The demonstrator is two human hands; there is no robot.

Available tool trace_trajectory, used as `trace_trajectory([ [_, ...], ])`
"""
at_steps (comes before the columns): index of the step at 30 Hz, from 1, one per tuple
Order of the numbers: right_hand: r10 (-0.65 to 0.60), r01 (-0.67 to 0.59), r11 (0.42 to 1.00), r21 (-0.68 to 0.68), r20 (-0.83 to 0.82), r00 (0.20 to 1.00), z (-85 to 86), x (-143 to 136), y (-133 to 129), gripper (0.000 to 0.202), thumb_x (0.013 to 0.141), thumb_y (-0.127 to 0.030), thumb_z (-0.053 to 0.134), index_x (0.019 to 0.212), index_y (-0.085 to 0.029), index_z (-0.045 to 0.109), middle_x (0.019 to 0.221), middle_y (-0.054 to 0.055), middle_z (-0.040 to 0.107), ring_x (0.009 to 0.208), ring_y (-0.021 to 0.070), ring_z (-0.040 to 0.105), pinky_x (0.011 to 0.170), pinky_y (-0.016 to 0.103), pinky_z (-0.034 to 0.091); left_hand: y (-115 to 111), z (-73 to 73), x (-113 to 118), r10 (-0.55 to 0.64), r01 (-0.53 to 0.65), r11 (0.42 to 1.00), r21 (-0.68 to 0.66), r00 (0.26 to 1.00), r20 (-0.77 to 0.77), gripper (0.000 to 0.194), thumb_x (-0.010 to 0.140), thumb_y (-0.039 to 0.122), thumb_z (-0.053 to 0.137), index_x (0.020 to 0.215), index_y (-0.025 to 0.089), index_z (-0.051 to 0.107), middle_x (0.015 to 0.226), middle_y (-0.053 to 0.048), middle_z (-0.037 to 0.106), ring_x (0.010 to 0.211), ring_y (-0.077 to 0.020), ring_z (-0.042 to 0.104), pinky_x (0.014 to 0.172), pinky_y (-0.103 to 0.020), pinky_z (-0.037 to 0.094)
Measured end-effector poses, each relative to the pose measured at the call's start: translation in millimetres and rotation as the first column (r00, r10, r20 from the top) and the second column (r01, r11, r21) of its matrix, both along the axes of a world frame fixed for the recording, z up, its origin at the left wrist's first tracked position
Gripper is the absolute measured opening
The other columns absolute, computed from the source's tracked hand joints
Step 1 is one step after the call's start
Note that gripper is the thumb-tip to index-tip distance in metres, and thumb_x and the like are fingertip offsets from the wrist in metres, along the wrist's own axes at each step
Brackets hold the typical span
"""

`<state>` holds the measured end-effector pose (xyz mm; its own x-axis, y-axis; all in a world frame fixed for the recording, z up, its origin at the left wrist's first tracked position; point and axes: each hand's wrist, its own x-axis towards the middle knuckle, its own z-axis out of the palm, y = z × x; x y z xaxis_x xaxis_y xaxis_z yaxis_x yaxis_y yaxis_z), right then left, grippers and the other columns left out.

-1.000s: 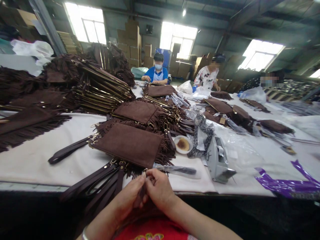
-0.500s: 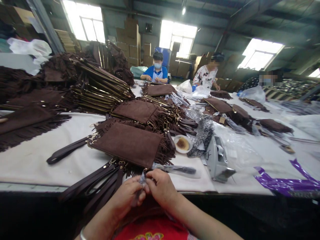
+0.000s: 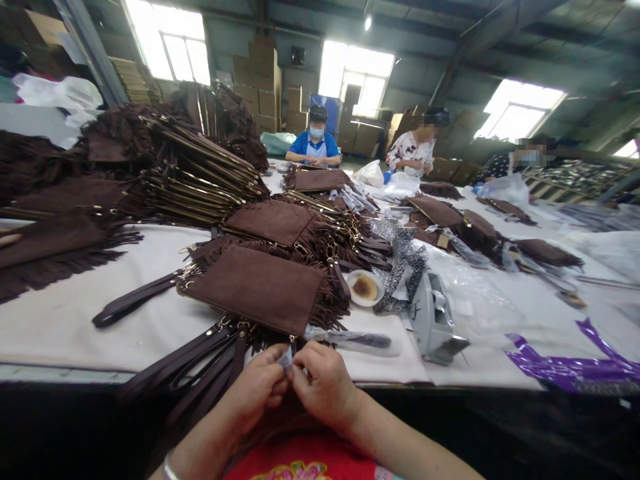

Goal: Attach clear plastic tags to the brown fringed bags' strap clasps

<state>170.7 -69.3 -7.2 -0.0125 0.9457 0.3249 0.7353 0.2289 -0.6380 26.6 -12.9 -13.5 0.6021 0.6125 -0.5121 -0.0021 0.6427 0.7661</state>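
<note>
A brown suede clutch with fringe [image 3: 255, 287] lies flat on the table, its zip edge toward me. At its near right corner hangs a small metal zip pull [image 3: 293, 339]. Just below that, my left hand [image 3: 263, 383] pinches a small piece of thin translucent wrapping [image 3: 285, 360]. My right hand [image 3: 325, 383] is closed too, thumb and fingertips together at the wrapping's right edge. Several dark leather wrist straps [image 3: 200, 357] dangle over the table edge left of my hands. A strap in a clear sleeve [image 3: 360, 339] lies beyond my right hand.
A white dish with a sponge [image 3: 367, 288] and a grey tape dispenser [image 3: 431, 320] stand right of the clutch. Purple plastic [image 3: 565, 367] lies at the right edge. Stacked clutches [image 3: 200, 170] rise at the back left. Co-workers [image 3: 315, 143] sit across the table.
My hands have shifted slightly, and the left fingers now point up more around the wrapping, which shows flatter between them. The clutch has stayed in place.
</note>
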Motion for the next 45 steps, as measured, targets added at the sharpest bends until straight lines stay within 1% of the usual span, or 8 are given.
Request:
trace_trajectory([
  [3,-0.011,0.012,1.0,0.007,-0.016,1.0,-3.2,1,0,0.017,0.081,-0.014,0.053,0.069,-0.019,0.063,0.071,0.003,0.06,0.07,0.0148,0.054,0.067,0.026,0.039,-1,2.7,1,0.0,0.0,1.0,-0.013,0.999,-0.038,0.02,0.061,0.02,0.056,0.079,0.02,0.05,0.052,0.011,0.029,0.042,-0.0029,0.015,0.041,-0.016,0.006],
  [6,-0.143,0.11,0.983,-0.148,-0.23,0.963,-1.8,3,2,0.012,0.078,-0.016,0.058,0.068,-0.017,0.063,0.065,0.001,0.059,0.062,0.0131,0.052,0.06,0.024,0.039,-3,3.8,0,-0.021,0.02,0.999,-0.031,0.999,-0.042,0.015,0.056,0.018,0.053,0.07,0.019,0.047,0.051,0.01,0.029,0.042,-0.0029,0.014,0.04,-0.017,0.005],
  [10,-0.131,0.021,0.967,-0.255,-0.421,0.898,2.1,8,4,0.014,0.082,-0.021,0.058,0.071,-0.017,0.064,0.065,-0.001,0.061,0.061,0.0122,0.053,0.058,0.022,0.04,-1,1.7,-5,-0.011,0.012,0.997,-0.076,1.0,0.02,0.013,0.057,0.016,0.052,0.07,0.018,0.05,0.052,0.009,0.032,0.042,-0.0027,0.013,0.039,-0.017,0.005],
  [16,0.016,-0.02,1.0,-0.015,-0.212,0.977,-4.4,16,6,0.018,0.09,-0.018,0.052,0.091,-0.02,0.07,0.086,0.005,0.065,0.084,0.0161,0.058,0.078,0.026,0.045,0,1.0,-9,0.002,0.015,0.99,-0.138,0.993,0.117,0.014,0.06,0.01,0.053,0.073,0.016,0.052,0.057,0.007,0.039,0.042,-0.0014,0.014,0.038,-0.015,0.006],
  [24,0.035,-0.04,0.998,0.056,0.089,0.995,-4.5,9,8,0.021,0.092,-0.017,0.047,0.094,-0.019,0.068,0.086,0.007,0.063,0.081,0.0167,0.058,0.075,0.026,0.045,0,-3.0,-10,-0.018,0.051,0.983,-0.179,0.983,0.181,0.009,0.067,0.01,0.057,0.071,0.015,0.051,0.057,0.008,0.036,0.04,0.0003,0.012,0.036,-0.013,0.008],
  [29,-0.001,-0.026,0.991,0.13,0.199,0.98,-7.7,9,9,0.023,0.09,-0.016,0.048,0.073,-0.02,0.062,0.073,0.004,0.058,0.068,0.0151,0.053,0.065,0.026,0.041,-2,3.1,-5,0.027,-0.021,0.998,-0.064,0.994,0.108,0.016,0.076,0.027,0.064,0.084,0.015,0.056,0.07,0.001,0.054,0.048,-0.0042,0.043,0.038,-0.013,0.026],
  [35,-0.071,0.027,0.972,0.234,0.182,0.981,-19.3,12,3,0.02,0.086,-0.014,0.051,0.067,-0.02,0.055,0.069,0.003,0.054,0.067,0.0161,0.05,0.063,0.028,0.039,-5,1.3,0,0.073,-0.05,0.989,0.142,0.984,-0.16,0.037,0.078,0.05,0.063,0.084,0.015,0.057,0.067,-0.002,0.062,0.052,-0.0086,0.054,0.045,-0.017,0.042],
  [45,0.041,-0.029,0.978,0.206,-0.051,0.998,-10.8,16,0,0.008,0.083,-0.014,0.055,0.078,-0.018,0.059,0.083,0.006,0.06,0.078,0.0174,0.055,0.072,0.03,0.045,-15,1.9,-1,0.104,-0.083,0.989,0.126,0.98,-0.171,0.043,0.075,0.057,0.064,0.083,0.015,0.059,0.074,-0.006,0.068,0.057,-0.0126,0.06,0.05,-0.021,0.047],
])
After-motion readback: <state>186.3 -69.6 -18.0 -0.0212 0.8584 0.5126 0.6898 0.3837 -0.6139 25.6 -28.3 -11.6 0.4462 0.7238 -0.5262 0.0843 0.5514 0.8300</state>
